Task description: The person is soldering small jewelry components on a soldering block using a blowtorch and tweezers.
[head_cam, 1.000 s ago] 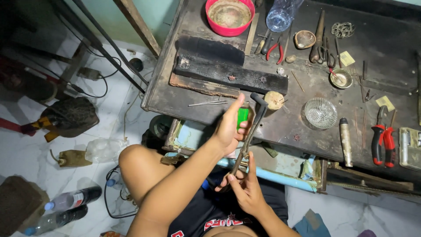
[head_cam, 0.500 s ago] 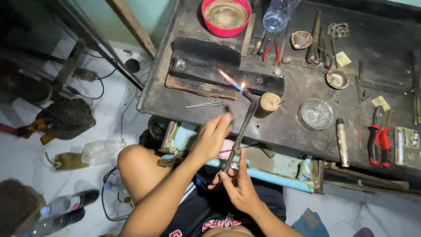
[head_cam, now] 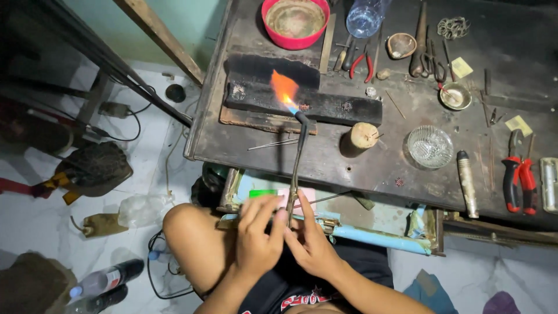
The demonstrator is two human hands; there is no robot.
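Head view: both hands meet low in the frame, just in front of the bench edge, around the lower end of a thin metal torch (head_cam: 297, 157). The left hand (head_cam: 258, 232) is curled, with its fingertips resting on the torch stem and on what appears to be a green lighter (head_cam: 263, 193) just beside it; whether it grips the lighter cannot be told. The right hand (head_cam: 311, 241) is closed around the stem from the other side, fingers extended along it. The stem runs up and away from the body to a bent nozzle, where an orange flame (head_cam: 283, 88) burns over a charred black block (head_cam: 302, 102) lying on the workbench (head_cam: 407, 168). Small metal pieces sit on the block near the flame. A wooden stub (head_cam: 364, 135), a glass dish (head_cam: 429, 146), a red bowl (head_cam: 294, 22) and red-handled pliers (head_cam: 519, 181) lie apart from it. Hazards, as judged: the flame is wide and leans left, so a slight turn of the stem could carry it off the block onto the bench or the wooden stub; a lighter held close to a lit torch could overheat; bare fingers on the metal stem risk burns as heat conducts down.
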